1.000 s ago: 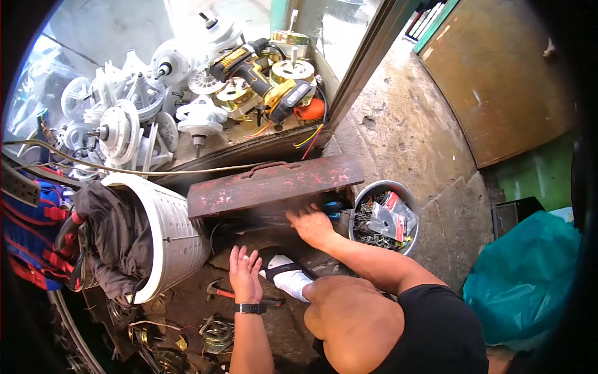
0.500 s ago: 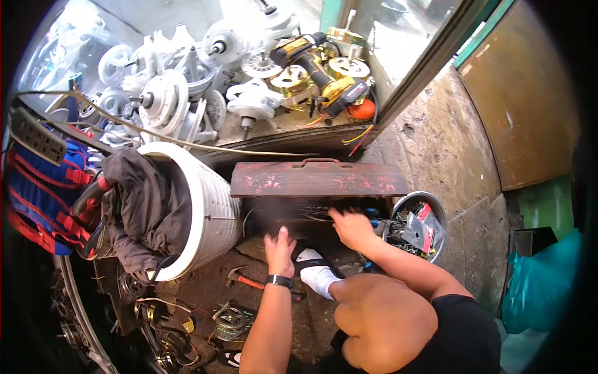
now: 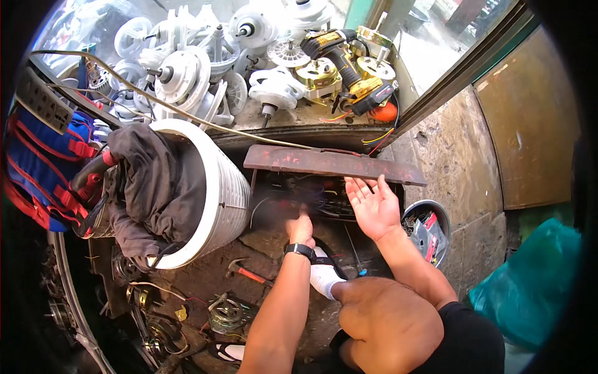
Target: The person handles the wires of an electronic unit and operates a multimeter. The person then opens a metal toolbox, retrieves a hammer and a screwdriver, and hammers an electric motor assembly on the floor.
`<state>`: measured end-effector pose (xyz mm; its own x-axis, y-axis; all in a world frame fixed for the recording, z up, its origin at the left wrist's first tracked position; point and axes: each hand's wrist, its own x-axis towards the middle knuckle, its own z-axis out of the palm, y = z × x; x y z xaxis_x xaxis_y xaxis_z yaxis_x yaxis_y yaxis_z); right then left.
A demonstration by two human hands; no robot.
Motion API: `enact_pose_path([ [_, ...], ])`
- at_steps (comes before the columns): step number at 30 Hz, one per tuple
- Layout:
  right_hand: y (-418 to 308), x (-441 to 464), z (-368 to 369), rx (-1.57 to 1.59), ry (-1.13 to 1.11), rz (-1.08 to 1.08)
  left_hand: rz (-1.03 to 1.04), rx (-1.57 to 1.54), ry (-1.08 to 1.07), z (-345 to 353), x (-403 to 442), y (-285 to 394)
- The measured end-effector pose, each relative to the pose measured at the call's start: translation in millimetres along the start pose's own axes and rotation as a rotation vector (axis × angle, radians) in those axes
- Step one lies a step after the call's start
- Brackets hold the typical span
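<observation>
Overhanging lid (image 3: 330, 164), shadowed toolbox contents (image 3: 334, 203), left hand (image 3: 301, 229) part-blurred

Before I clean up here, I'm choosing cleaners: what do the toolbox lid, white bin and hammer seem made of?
Toolbox lid: probably painted metal, dull and worn, with reddish patches on brown.
White bin: likely moulded plastic, with a smooth, rounded rim.
Hammer: dark head, likely steel; bright orange-red handle, painted or plastic-coated, I can't tell which.

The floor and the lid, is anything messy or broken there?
The hammer and some metal parts lie loose on the floor, which looks messy and might trip someone. The lid looks scuffed, with patchy red paint, but I see no break.
</observation>
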<state>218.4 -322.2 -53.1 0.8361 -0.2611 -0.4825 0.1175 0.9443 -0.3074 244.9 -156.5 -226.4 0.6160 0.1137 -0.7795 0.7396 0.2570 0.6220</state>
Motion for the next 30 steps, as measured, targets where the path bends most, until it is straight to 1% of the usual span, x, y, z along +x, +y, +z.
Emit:
enact_pose_path([
  [1, -2.9, -1.1, 4.9, -0.002, 0.015, 0.002, -0.003, -0.003, 0.002, -0.5, -5.1, 2.2],
  [3, -7.2, -2.7, 12.5, -0.015, 0.01, -0.009, 0.115, 0.39, 0.121, -1.1, -15.3, 9.2],
  [4, -10.5, -2.8, 15.4, -0.022, -0.01, -0.029, 0.079, 0.295, 0.075, -4.4, -8.1, -2.8],
  [6, -20.7, -3.5, 28.8, -0.037, -0.081, -0.059, 0.41, 0.272, 0.125, -7.6, -12.2, -26.5],
  [7, -27.2, 0.6, 35.3, -0.063, -0.133, -0.063, 0.342, 0.309, 0.114, -10.8, -32.4, -16.1],
  [8, -32.9, 6.4, 40.0, -0.086, -0.186, -0.072, 0.397, 0.285, 0.13, -15.4, -39.7, -20.2],
  [9, -35.8, 12.4, 41.9, -0.131, -0.2, -0.087, 0.359, 0.267, 0.117, -18.8, -45.2, -23.2],
  [10, -37.9, 20.9, 42.3, -0.127, -0.196, -0.09, 0.317, 0.247, 0.107, -21.4, -49.8, -27.7],
  [11, -38.9, 30.1, 40.0, -0.096, -0.181, -0.045, 0.311, 0.254, 0.106, -23.6, -48.7, -41.8],
  [13, -35.2, 48.8, 33.7, -0.052, -0.113, 0.021, 0.37, 0.225, 0.165, -23.7, -44.4, -61.4],
  [14, -33.6, 59.9, 29.3, -0.049, -0.114, 0.025, 0.371, 0.227, 0.17, -24.4, -46.4, -57.0],
  [16, -33.9, 84.1, 21.4, -0.066, -0.144, 0.023, 0.179, 0.274, 0.108, -22.6, -54.9, -43.1],
  [17, -35.8, 97.0, 18.9, -0.159, -0.264, 0.061, 0.04, 0.42, 0.091, -13.1, -88.3, 6.3],
  [18, -38.6, 102.7, 14.2, -0.241, -0.193, 0.065, 0.115, 0.422, 0.113, -17.8, -66.7, -18.4],
  [20, -41.8, 98.8, 7.2, -0.598, -0.13, 0.039, 0.032, 0.447, 0.038, -21.8, -60.8, -14.8],
  [22, -38.2, 90.3, -16.3, -1.171, -0.169, -0.098, -0.089, 0.101, -0.067, -25.7, -67.0, -10.9],
  [23, -35.4, 77.7, -28.8, -1.701, -0.265, -0.45, -0.118, 0.004, -0.085, -29.1, -71.2, -8.8],
  [24, -36.3, 68.7, -45.5, -1.926, -0.436, -0.672, -0.083, -0.048, -0.111, -34.2, -79.1, -8.9],
  [25, -32.9, 58.9, -58.6, -2.162, -0.508, -0.822, -0.08, -0.046, -0.13, -37.8, -93.3, -4.0],
  [26, -30.3, 48.5, -68.1, -2.304, -0.526, -0.732, -0.077, -0.043, -0.148, -41.5, -105.2, -1.1],
  [27, -27.0, 39.4, -76.4, -2.334, -0.526, -0.731, -0.077, -0.039, -0.153, -46.7, -111.2, -5.7],
  [29, -18.9, 31.6, -77.5, -2.384, -0.497, -0.753, 0.015, 0.045, -0.178, -59.0, -124.6, -16.4],
  [30, -17.4, 33.5, -74.2, -2.385, -0.489, -0.756, 0.015, 0.047, -0.183, -63.5, -131.1, -19.2],
])
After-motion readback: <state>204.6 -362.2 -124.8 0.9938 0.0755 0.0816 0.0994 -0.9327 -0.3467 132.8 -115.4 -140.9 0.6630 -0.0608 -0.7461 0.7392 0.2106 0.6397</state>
